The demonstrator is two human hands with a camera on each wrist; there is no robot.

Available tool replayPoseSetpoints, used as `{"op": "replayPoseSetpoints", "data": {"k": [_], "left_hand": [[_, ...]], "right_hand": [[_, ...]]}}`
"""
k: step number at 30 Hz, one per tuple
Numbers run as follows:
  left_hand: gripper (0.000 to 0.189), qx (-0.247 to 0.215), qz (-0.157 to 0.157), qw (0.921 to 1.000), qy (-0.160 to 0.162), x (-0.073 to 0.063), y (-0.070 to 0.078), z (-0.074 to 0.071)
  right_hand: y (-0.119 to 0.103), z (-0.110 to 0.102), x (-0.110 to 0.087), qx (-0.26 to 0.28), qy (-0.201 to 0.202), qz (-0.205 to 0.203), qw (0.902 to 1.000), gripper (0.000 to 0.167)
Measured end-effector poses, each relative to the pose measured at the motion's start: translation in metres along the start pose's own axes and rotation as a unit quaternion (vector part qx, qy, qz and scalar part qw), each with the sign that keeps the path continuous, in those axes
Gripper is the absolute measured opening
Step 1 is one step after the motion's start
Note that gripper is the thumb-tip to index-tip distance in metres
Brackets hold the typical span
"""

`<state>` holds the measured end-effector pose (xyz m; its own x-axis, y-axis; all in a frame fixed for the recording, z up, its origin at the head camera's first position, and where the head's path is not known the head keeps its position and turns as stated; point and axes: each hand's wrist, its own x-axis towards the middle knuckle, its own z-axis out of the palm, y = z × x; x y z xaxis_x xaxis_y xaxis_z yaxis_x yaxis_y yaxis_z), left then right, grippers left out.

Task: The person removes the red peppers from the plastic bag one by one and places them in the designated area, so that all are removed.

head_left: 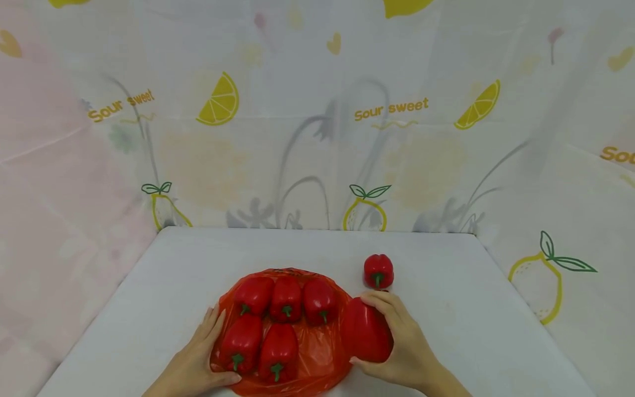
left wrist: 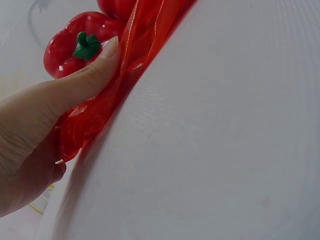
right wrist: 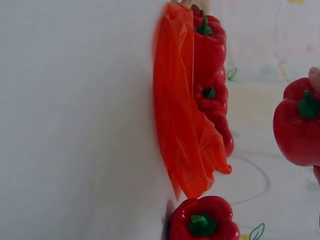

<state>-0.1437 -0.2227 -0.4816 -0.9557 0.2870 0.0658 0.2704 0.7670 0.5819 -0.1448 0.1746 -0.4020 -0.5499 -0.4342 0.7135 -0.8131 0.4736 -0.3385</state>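
A red plastic bag (head_left: 317,361) lies spread on the table with several red bell peppers (head_left: 279,344) on it, green stems facing me. My left hand (head_left: 198,353) holds the bag's left side; in the left wrist view its thumb (left wrist: 82,85) lies over the bag's edge, beside a pepper (left wrist: 65,50). My right hand (head_left: 399,339) grips another red bell pepper (head_left: 366,331) at the bag's right edge, thumb in front and fingers behind. The right wrist view shows this held pepper (right wrist: 295,125) raised above the table, its stem visible.
One more red bell pepper (head_left: 378,270) stands on the white table (head_left: 446,298), just beyond my right hand. A cloth (head_left: 307,149) printed with lemons and words hangs behind the table and along its sides.
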Motion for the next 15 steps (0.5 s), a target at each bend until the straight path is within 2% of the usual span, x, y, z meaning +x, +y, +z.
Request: {"op": "replayPoseSetpoints", "data": {"k": [7, 15], "left_hand": [[0.126, 0.003, 0.001, 1.0, 0.0, 0.0, 0.0, 0.0], [0.128, 0.009, -0.011, 0.9999, -0.003, -0.001, -0.001, 0.0]], "right_hand": [[-0.001, -0.008, -0.013, -0.012, -0.032, 0.054, 0.998, 0.099], [0.001, -0.014, -0.026, -0.022, -0.039, 0.098, 0.9942, 0.1]]}}
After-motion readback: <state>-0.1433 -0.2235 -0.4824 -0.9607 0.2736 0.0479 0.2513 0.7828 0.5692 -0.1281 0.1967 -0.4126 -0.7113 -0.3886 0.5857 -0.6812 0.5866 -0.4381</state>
